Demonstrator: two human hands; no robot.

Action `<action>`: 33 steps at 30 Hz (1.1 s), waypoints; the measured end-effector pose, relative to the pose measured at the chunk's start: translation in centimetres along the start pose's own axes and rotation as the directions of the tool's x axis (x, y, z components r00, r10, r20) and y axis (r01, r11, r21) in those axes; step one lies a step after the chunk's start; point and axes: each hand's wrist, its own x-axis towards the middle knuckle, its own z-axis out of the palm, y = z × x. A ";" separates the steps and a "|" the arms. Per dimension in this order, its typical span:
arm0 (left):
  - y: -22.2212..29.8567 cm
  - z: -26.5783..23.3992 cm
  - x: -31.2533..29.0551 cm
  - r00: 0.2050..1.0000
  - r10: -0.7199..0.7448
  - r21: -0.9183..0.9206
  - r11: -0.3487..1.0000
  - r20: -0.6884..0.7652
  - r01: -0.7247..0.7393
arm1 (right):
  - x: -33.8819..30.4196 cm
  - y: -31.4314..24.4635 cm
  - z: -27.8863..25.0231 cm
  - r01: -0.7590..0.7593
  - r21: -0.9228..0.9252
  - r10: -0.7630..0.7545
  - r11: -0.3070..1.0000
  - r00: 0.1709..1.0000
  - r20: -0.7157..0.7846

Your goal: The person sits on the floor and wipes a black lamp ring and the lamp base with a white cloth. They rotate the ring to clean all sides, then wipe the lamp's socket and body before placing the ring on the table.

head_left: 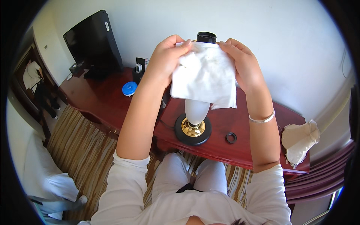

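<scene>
A white cloth (206, 77) hangs stretched between my two hands, pinched along its top edge. My left hand (168, 56) grips its upper left corner, thumb on top. My right hand (242, 62) grips the upper right corner the same way. Behind the cloth stands a table lamp base (197, 110), upright, with a frosted white body, a gold collar and a round black foot. Its black threaded socket (206, 36) shows above the cloth. The middle of the lamp is hidden. On the desk to the right of the foot lies a black ring (231, 137).
A cream lampshade (300, 138) lies at the right end of the dark red desk (168, 129). Further left are a blue-topped round container (129, 88), a black holder (138, 71) and a television (95, 41). A person (35, 80) shows at the far left. Purple curtains (318, 180) hang right.
</scene>
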 end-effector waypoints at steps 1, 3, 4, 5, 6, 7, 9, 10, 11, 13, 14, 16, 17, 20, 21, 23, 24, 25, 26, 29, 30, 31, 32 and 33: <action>0.4 -0.2 0.0 0.999 -0.054 -0.032 0.998 -0.009 0.053 | -0.5 -0.4 0.6 0.004 -0.068 -0.004 0.998 1.000 0.005; 0.4 -1.1 0.5 0.990 -0.129 -0.212 0.968 0.049 0.137 | -0.8 -0.4 1.1 0.010 -0.113 -0.010 0.994 1.000 0.007; 0.4 -1.2 0.6 0.983 -0.164 -0.299 0.937 0.089 0.183 | -0.8 -0.4 1.1 -0.015 -0.083 0.015 0.996 1.000 0.003; 0.3 -0.9 0.5 0.976 -0.216 -0.356 0.912 0.009 0.205 | -0.8 -0.6 1.1 -0.040 -0.051 0.040 0.998 0.999 0.001; 0.4 -0.8 0.4 0.975 -0.222 -0.348 0.912 0.017 0.214 | -0.7 -0.7 1.0 -0.063 -0.021 0.063 0.998 0.998 0.000; 0.6 -0.7 0.3 0.973 -0.229 -0.341 0.913 0.024 0.223 | -0.5 -0.7 0.8 -0.097 0.063 0.097 0.993 0.995 0.003; 0.9 -0.5 0.0 0.978 -0.208 -0.274 0.939 0.032 0.208 | 0.2 -0.4 0.1 -0.164 0.230 0.163 0.959 0.986 0.021; 1.0 -0.2 -0.1 0.983 -0.180 -0.215 0.959 0.034 0.183 | 0.5 -0.3 -0.5 -0.210 0.275 0.202 0.938 0.978 0.057; 1.1 0.0 0.0 0.988 -0.152 -0.157 0.975 0.039 0.156 | 0.9 -0.2 -1.1 -0.255 0.317 0.238 0.913 0.967 0.093; 0.9 0.3 0.2 0.990 -0.141 -0.133 0.981 -0.013 0.138 | 1.2 -0.1 -1.3 -0.323 0.352 0.289 0.879 0.946 0.148; 0.9 0.4 0.5 0.990 -0.135 -0.122 0.984 -0.037 0.130 | 1.1 -0.1 -1.1 -0.273 0.303 0.249 0.913 0.961 0.118; 0.6 -0.6 0.7 0.986 -0.163 -0.185 0.971 -0.036 0.154 | 0.5 -0.1 0.4 -0.171 0.213 0.158 0.962 0.984 0.077; 0.6 -0.6 0.6 0.982 -0.171 -0.217 0.964 -0.077 0.151 | -0.1 -0.6 1.1 -0.158 0.129 0.153 0.979 0.987 0.048; 0.5 0.3 0.7 0.983 -0.098 -0.084 0.993 -0.153 0.086 | 0.3 -0.6 0.1 -0.141 0.131 0.131 0.981 0.988 0.080; 0.8 0.9 0.4 0.986 -0.030 0.058 0.997 -0.166 0.041 | 0.3 -0.7 0.3 -0.139 0.149 0.137 0.979 0.990 0.022; 1.0 2.0 -0.4 0.982 0.091 0.292 0.955 -0.164 -0.040 | 0.0 -0.1 -0.8 -0.090 0.136 0.087 0.987 0.996 0.032; 1.1 2.6 -1.5 0.959 0.209 0.406 0.906 -0.192 -0.116 | -0.1 -0.1 -1.1 -0.063 0.133 0.057 0.989 0.997 0.042; 1.0 3.1 -2.8 0.924 0.325 0.518 0.836 -0.203 -0.180 | -0.9 0.0 -0.6 -0.006 -0.034 0.005 0.999 0.999 -0.037; 0.8 3.4 -3.8 0.877 0.437 0.621 0.748 -0.198 -0.233 | -2.0 0.3 -0.5 0.097 -0.148 -0.104 0.984 0.994 -0.043; -0.3 3.2 -7.1 0.789 0.613 0.637 0.623 -0.039 -0.453 | -5.8 1.0 0.2 0.293 -0.369 -0.313 0.882 0.950 0.006; -0.2 3.6 -8.4 0.811 0.585 0.593 0.657 -0.012 -0.465 | -7.0 1.5 0.0 0.304 -0.342 -0.329 0.889 0.944 -0.013; -0.1 3.5 -9.2 0.795 0.602 0.599 0.609 0.078 -0.520 | -8.3 1.7 -0.3 0.310 -0.338 -0.334 0.889 0.942 -0.015; 0.2 3.5 -10.0 0.773 0.612 0.601 0.558 0.168 -0.573 | -9.5 1.9 -0.4 0.315 -0.332 -0.340 0.889 0.940 -0.017; 0.5 4.0 -10.8 0.740 0.648 0.454 0.614 0.178 -0.646 | -10.8 1.8 -0.3 0.300 -0.256 -0.315 0.919 0.949 -0.022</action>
